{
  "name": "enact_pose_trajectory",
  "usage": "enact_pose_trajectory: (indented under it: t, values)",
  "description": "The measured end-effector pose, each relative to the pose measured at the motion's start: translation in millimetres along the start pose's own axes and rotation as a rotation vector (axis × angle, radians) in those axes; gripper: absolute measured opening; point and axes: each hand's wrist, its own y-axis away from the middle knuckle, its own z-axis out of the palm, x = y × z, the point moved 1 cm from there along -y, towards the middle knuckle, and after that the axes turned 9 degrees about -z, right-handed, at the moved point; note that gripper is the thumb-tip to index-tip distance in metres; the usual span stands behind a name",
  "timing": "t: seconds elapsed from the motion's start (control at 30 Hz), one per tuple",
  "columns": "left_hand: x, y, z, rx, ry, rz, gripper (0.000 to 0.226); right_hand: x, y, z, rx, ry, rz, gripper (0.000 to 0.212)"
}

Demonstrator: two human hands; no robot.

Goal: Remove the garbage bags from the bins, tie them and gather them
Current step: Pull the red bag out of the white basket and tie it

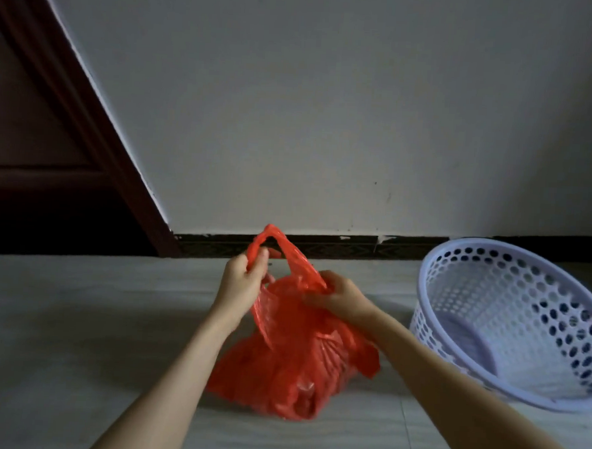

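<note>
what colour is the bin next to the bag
Pale lavender-white, with round holes all over its wall; the bin shows in the head view.

Pale wall [294, 104], dark door [35, 125] (left), tiled floor [77, 316], dim light

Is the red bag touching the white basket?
Apart. The head view shows bare floor between the red bag and the white basket.
</note>
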Motion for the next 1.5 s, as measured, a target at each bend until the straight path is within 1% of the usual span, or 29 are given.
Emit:
enact_pose_trajectory:
  t: [0.07, 0.1, 0.17, 0.2, 0.23, 0.3, 0.33, 0.4, 0.5, 0.57, 0.6, 0.67, 0.7, 0.73, 0.8, 0.83, 0.87, 0.93, 1.0, 1.03, 1.07, 1.1, 1.17, 1.23, 1.33, 1.4, 1.43, 1.47, 1.5]
  values:
    - [-3.8, -2.6, -2.9, 0.011, 0.313, -0.155, 0.033, 1.8, 6.6, -13.7, 0.048, -0.304, 0.056, 0.024]
    - [-3.0, -5.0, -4.5, -0.027, 0.495, -0.243, 0.031, 3.4, 9.2, -21.5, 0.084, -0.425, 0.079, 0.030]
    - [0.1, -9.3, -10.3, -0.123, 0.757, -0.423, 0.030, 8.4, 13.7, -42.1, 0.131, -0.456, 0.048, 0.040]
    - [1.0, -9.9, -13.0, -0.163, 0.787, -0.482, 0.032, 10.4, 16.1, -50.4, 0.143, -0.440, 0.009, 0.043]
    - [1.4, -9.5, -14.8, -0.201, 0.777, -0.509, 0.033, 12.3, 18.2, -55.8, 0.145, -0.502, -0.018, 0.046]
    - [5.1, -7.4, -15.6, -0.253, 0.765, -0.489, 0.038, 13.3, 24.0, -54.6, 0.107, -0.631, -0.041, 0.055]
    - [8.0, -6.3, -15.5, -0.263, 0.785, -0.469, 0.039, 15.9, 27.1, -50.0, 0.095, -0.598, -0.071, 0.059]
    - [16.7, -7.4, -15.3, -0.230, 0.875, -0.435, 0.035, 22.0, 33.3, -39.7, 0.057, -0.371, -0.198, 0.070]
    - [24.5, -13.2, -19.6, -0.112, 0.919, -0.399, 0.033, 41.0, 42.0, -20.2, -0.220, 0.258, -0.390, 0.088]
    - [25.4, -14.9, -24.0, -0.041, 0.905, -0.384, 0.037, 51.2, 45.2, -11.2, -0.312, 0.583, -0.399, 0.102]
    - [25.7, -14.4, -25.8, -0.018, 0.906, -0.375, 0.039, 49.6, 44.2, -5.6, -0.297, 0.649, -0.367, 0.109]
    - [25.8, -13.9, -27.8, -0.019, 0.891, -0.347, 0.044, 37.2, 36.5, 2.8, -0.157, 0.628, -0.319, 0.113]
    - [26.1, -12.5, -27.6, -0.046, 0.874, -0.337, 0.046, 29.6, 31.6, 5.1, -0.087, 0.585, -0.305, 0.107]
    - [27.0, -10.5, -26.5, -0.076, 0.851, -0.332, 0.047, 21.5, 26.3, 6.3, -0.039, 0.565, -0.320, 0.088]
    - [26.5, -7.1, -23.9, -0.075, 0.770, -0.344, 0.051, 9.2, 19.0, 8.2, 0.012, 0.582, -0.414, 0.029]
    - [26.8, -6.1, -23.6, -0.040, 0.715, -0.337, 0.052, 7.0, 17.0, 7.7, 0.062, 0.549, -0.427, 0.014]
    - [26.0, -5.5, -23.8, 0.009, 0.664, -0.317, 0.051, 8.5, 15.8, 5.0, 0.125, 0.491, -0.386, 0.011]
    - [27.1, -6.1, -27.2, 0.081, 0.623, -0.243, 0.040, 8.7, 13.8, -6.7, 0.307, 0.246, -0.209, 0.021]
    - [29.9, -4.7, -29.4, 0.024, 0.585, -0.138, 0.019, 15.9, 13.0, -19.9, 0.448, -0.070, 0.004, 0.027]
    - [29.4, -4.3, -29.6, -0.046, 0.488, -0.073, 0.015, 19.5, 14.7, -26.1, 0.485, -0.185, 0.085, 0.028]
    - [25.2, -3.3, -30.1, -0.122, 0.322, -0.005, 0.035, 22.4, 16.9, -31.0, 0.500, -0.256, 0.142, 0.027]
    - [20.1, -0.4, -30.8, -0.202, 0.143, 0.057, 0.063, 24.3, 18.6, -34.9, 0.507, -0.301, 0.170, 0.027]
    - [6.6, 12.3, -29.1, -0.291, -0.176, 0.095, 0.108, 24.8, 22.9, -40.9, 0.500, -0.388, 0.184, 0.027]
    - [-15.8, 20.3, -29.4, -0.348, -0.442, 0.072, 0.130, 25.3, 24.6, -46.1, 0.477, -0.484, 0.177, 0.026]
    - [-49.4, 26.2, -26.9, -0.422, -0.721, -0.040, 0.137, 25.4, 30.0, -51.1, 0.445, -0.544, 0.126, 0.026]
    - [-59.2, 25.5, -21.1, -0.412, -0.781, -0.037, 0.133, 23.3, 33.7, -51.6, 0.424, -0.610, 0.101, 0.027]
    - [-62.1, 25.0, -17.7, -0.381, -0.762, -0.027, 0.120, 22.8, 35.5, -51.2, 0.406, -0.653, 0.094, 0.026]
    - [-65.2, 23.6, -13.7, -0.329, -0.719, -0.015, 0.098, 22.8, 37.0, -50.7, 0.380, -0.681, 0.081, 0.026]
    - [-66.4, 23.1, -9.9, -0.277, -0.664, -0.004, 0.067, 24.3, 38.7, -51.1, 0.342, -0.616, 0.049, 0.028]
